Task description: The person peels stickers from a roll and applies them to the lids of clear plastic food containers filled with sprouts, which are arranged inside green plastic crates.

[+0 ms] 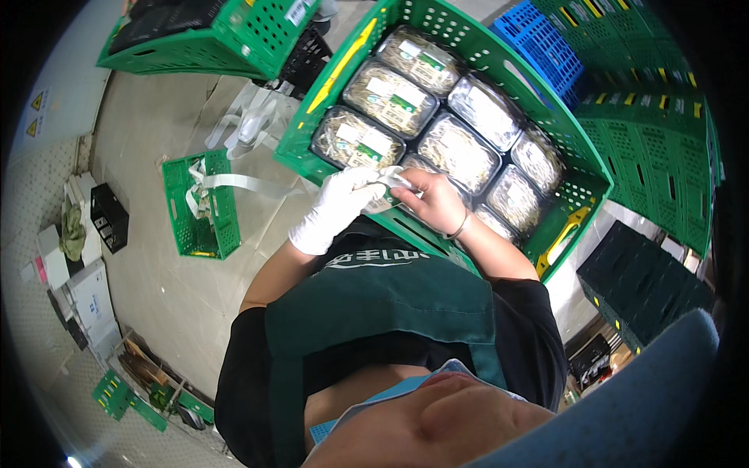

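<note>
My left hand (342, 199), in a white glove, meets my bare right hand (430, 196) over the near edge of a large green plastic crate (281, 149). Both pinch a small whitish piece like a label (404, 180); its exact form is partly hidden by the fingers. The crate holds several black trays of pale sprouts under clear film. Those on the left, such as this sprout tray (357, 140), bear white and green labels. A middle tray (459, 152) shows no green label. One tray right below my hands is mostly covered.
A white strip (251, 182) trails from a small green crate (202, 234) on the floor towards my left side. More white strip (248, 126) lies heaped nearby. Green crates (649, 158) and a blue crate (541, 50) stand at right; another green crate (257, 41) holds black contents.
</note>
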### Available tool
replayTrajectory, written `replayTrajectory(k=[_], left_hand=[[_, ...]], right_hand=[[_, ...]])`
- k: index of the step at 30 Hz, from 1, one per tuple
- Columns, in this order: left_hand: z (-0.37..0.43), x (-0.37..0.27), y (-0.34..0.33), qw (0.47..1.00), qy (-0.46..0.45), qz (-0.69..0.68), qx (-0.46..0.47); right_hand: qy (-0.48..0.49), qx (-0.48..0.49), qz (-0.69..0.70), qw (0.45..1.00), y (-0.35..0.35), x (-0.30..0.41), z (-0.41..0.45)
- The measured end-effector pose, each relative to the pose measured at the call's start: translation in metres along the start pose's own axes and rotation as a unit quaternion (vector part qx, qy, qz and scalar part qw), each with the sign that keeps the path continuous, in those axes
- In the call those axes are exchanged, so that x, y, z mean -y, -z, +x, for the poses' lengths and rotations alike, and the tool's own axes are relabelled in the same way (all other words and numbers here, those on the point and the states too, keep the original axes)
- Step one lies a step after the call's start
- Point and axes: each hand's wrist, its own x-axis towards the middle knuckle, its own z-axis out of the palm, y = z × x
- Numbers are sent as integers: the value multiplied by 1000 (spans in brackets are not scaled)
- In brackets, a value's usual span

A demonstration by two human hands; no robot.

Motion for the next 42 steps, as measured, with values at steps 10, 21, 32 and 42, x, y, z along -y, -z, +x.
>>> replayTrajectory(k=[10,21,32,42], left_hand=[[-12,28,-8,990,98,-83,61],[-43,36,-29,971,84,-220,49],[-39,13,-47,963,54,256,59],[-65,47,-17,987,119,-106,23]], right_hand=[[-126,-174,-458,863,160,-175,26],[-119,85,229,962,42,-78,-32],[9,-163,-29,986,19,-41,-71],[-181,-113,-507,835,56,-180,-19]])
